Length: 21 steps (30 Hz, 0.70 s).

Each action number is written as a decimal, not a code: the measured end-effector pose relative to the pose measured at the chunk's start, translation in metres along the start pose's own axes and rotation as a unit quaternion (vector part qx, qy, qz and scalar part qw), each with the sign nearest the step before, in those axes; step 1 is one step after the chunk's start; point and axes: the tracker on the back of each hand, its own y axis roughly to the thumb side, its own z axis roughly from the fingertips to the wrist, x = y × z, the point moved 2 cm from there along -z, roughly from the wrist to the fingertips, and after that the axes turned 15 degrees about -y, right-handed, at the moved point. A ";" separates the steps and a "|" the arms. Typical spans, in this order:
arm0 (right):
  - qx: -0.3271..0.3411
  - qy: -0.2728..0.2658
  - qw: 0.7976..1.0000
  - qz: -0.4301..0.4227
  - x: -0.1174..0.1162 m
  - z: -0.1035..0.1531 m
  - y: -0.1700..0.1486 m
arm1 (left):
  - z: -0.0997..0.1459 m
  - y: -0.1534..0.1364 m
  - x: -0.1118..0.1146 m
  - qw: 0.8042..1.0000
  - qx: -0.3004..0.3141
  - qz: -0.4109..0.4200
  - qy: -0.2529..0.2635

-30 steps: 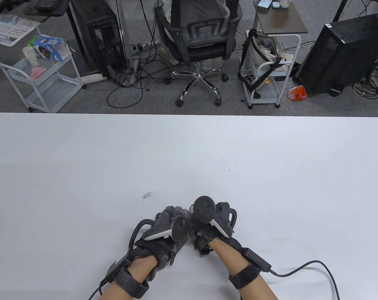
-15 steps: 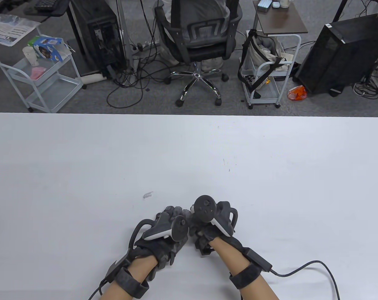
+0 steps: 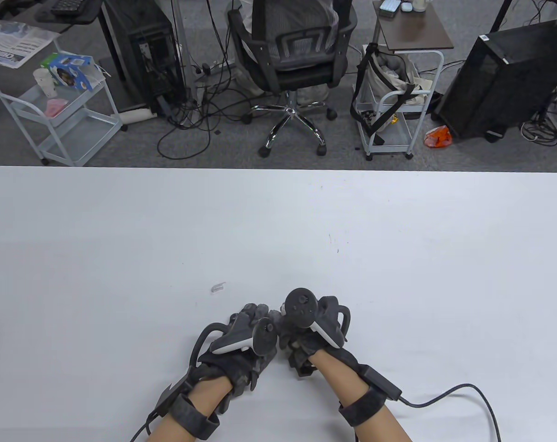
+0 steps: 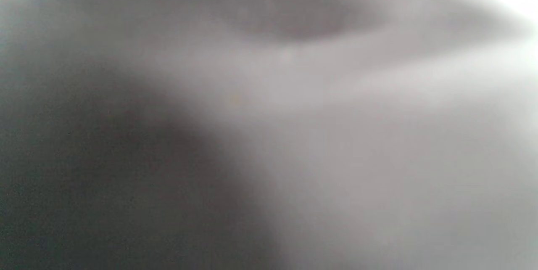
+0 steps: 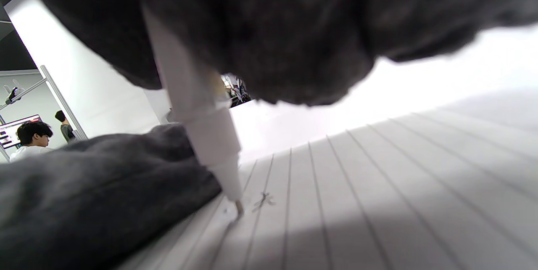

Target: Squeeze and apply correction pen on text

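In the right wrist view my right hand (image 5: 269, 30) grips a white correction pen (image 5: 197, 110); its tip (image 5: 238, 207) touches lined paper (image 5: 378, 186) next to a small ink mark (image 5: 264, 201). My left hand (image 5: 96, 186) rests on the paper just left of the tip. In the table view both hands sit close together near the front edge, the left hand (image 3: 248, 338) beside the right hand (image 3: 310, 327); pen and paper are hidden under them. The left wrist view is a grey blur.
A small clear pen cap (image 3: 218, 287) lies on the white table (image 3: 121, 230) just beyond the left hand. A black cable (image 3: 448, 396) runs from my right wrist to the front right. Office chair (image 3: 292, 60), carts and computers stand beyond the far edge.
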 end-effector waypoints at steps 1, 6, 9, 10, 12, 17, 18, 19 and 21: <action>0.001 0.000 1.000 0.001 0.000 0.000 0.000 | 0.000 0.000 0.000 1.000 0.000 0.000 0.000; -0.004 -0.011 1.000 -0.016 -0.003 0.002 0.002 | 0.000 0.000 0.000 1.000 0.000 0.000 0.000; -0.001 -0.017 1.000 -0.006 -0.002 0.002 0.003 | 0.000 0.000 0.000 1.000 0.001 0.001 0.000; -0.002 -0.016 1.000 -0.004 -0.001 0.002 0.003 | 0.000 0.000 0.000 1.000 0.000 0.000 0.000; -0.004 -0.013 1.000 -0.001 0.000 0.002 0.002 | 0.000 0.000 0.000 1.000 0.000 0.000 0.000; -0.006 -0.017 1.000 -0.007 -0.001 0.003 0.001 | 0.000 0.000 0.000 1.000 0.000 0.000 -0.001; -0.006 -0.019 1.000 -0.007 -0.001 0.003 0.002 | 0.000 0.000 0.000 1.000 0.000 0.000 -0.001; -0.006 -0.019 1.000 -0.006 -0.001 0.003 0.002 | 0.000 0.000 0.000 1.000 0.000 0.000 -0.001; -0.003 -0.010 1.000 -0.007 -0.001 0.002 0.002 | 0.000 0.000 0.000 1.000 0.000 0.000 -0.001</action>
